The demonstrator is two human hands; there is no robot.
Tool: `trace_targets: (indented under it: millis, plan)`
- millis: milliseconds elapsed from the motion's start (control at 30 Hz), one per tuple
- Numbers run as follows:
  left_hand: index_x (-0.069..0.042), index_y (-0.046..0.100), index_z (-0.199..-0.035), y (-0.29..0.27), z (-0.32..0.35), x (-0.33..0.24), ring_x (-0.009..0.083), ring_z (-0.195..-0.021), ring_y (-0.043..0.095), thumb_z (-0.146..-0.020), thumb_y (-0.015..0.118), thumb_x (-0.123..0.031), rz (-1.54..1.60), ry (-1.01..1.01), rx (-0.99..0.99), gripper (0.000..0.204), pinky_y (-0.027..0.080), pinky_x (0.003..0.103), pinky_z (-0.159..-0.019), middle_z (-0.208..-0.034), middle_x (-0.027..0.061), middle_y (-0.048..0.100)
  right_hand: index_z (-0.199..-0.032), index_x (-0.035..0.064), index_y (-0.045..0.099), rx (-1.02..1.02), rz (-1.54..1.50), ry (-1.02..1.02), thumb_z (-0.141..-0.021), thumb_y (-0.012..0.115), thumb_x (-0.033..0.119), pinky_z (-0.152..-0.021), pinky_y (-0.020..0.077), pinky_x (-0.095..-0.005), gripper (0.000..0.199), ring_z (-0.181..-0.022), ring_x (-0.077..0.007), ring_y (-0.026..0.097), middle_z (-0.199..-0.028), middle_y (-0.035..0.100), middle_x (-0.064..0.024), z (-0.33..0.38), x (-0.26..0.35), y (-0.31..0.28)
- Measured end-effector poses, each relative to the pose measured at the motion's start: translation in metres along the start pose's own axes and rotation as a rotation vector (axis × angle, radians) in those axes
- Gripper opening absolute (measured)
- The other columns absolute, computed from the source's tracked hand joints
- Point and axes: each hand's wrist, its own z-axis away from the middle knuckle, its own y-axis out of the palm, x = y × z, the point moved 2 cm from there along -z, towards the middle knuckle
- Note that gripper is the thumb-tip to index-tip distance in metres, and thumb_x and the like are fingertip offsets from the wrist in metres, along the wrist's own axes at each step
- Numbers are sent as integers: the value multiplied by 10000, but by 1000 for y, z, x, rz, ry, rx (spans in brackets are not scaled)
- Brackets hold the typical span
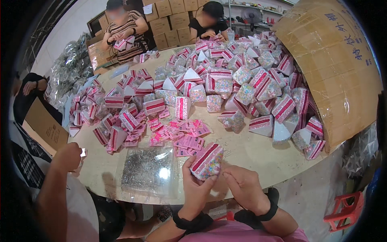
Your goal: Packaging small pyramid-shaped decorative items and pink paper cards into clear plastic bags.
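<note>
My left hand [195, 190] is wrapped round a toy cake slice [208, 161], a wedge with pink stripes and a white side dotted with pastel sprinkles. Just right of it, my right hand [246, 188] is closed in a pinch, thumb against the curled fingers. Whatever those fingertips hold, if anything, is too small to make out. Pink printed tags [188, 142] lie loosely heaped beyond my left hand. To its left rests a shallow clear plastic tray [174, 186] with many thin metal pins [146, 168].
A large pile of similar cake slices [225, 80] covers the table's far half. On the right, an open cardboard box [330, 72] leans over the table. Co-workers sit across and at my left, one person's hand [67, 156] near the tray. A red stool [344, 210] stands at right.
</note>
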Motion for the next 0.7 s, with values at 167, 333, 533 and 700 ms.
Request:
trace_targets:
  millis: [167, 333, 533, 700]
  plan:
    - [-33, 279, -1343, 1, 1, 0, 216, -1135, 496, -736, 703, 3, -47, 56, 9, 741, 453, 345, -942, -1242, 120, 444, -957, -24, 631, 2, 22, 11, -852, 556, 49, -687, 510, -352, 148, -781, -332, 645, -858, 644, -191, 1, -1, -1]
    - [-30, 211, -1368, 0, 2, 1, 221, -1174, 463, -761, 657, 82, -174, 139, 48, 761, 424, 341, -985, -1275, 140, 380, -928, 28, 575, -38, 113, -80, -848, 538, 69, -625, 488, -407, 97, -743, -354, 607, -831, 593, -165, 2, -5, 1]
    - [-2, 279, -1339, 4, 3, -3, 203, -1164, 444, -711, 718, 2, -173, 126, -20, 767, 391, 345, -997, -1250, 110, 374, -1002, -12, 630, 26, 178, -70, -834, 576, 37, -689, 513, -385, 183, -788, -361, 636, -865, 641, -200, 2, -3, 0]
    - [-14, 256, -1341, 0, 0, 1, 218, -1137, 493, -747, 670, 63, -155, 64, 54, 728, 433, 343, -972, -1239, 138, 421, -974, 8, 604, 11, 101, -86, -835, 556, 60, -651, 497, -395, 156, -763, -353, 622, -856, 618, -184, 2, -7, 0]
